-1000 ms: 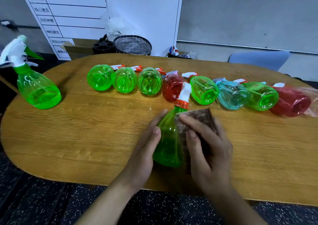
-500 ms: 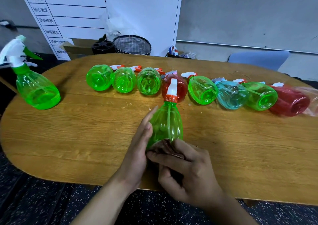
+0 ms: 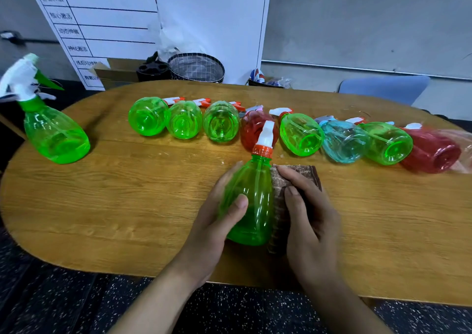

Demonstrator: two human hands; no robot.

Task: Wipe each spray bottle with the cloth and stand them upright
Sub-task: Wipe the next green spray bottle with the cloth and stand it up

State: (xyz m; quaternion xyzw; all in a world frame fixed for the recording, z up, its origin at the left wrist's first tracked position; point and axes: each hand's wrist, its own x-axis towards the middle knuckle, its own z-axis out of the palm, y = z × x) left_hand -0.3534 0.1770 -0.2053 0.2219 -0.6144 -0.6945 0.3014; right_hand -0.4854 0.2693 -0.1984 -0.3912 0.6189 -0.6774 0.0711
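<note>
The green spray bottle (image 3: pixel 251 200) with the orange collar and white trigger head sits near the front edge of the wooden table (image 3: pixel 127 206), about midway along it, held roughly upright between both hands. The left hand (image 3: pixel 217 221) grips its left side, thumb curled across the front and fingers wrapped behind. The right hand (image 3: pixel 309 221) presses a brown cloth (image 3: pixel 279 206) flat against the bottle's right side, fingers mostly straight over the fabric; whether the thumb pinches the cloth I cannot tell. This looks like the wiping step on what is probably the second bottle. One green bottle with a white and green trigger head (image 3: pixel 55 134) stands upright at the far left end of the table, well apart from the rest, so that one is likely finished. Behind the held bottle, a row of eight bottles lies on its sides, bottoms toward the camera: three green ones (image 3: pixel 184 120) at the left, a red one (image 3: pixel 251 126) partly hidden behind the trigger head, another green (image 3: pixel 301 134), one light blue (image 3: pixel 343 142), one more green (image 3: pixel 387 143), and a red one (image 3: pixel 431 152) at the right end. That makes ten bottles in all: seven green, two red, one blue. Judging from this, most of the job remains, with eight bottles yet to be wiped and stood up.
</note>
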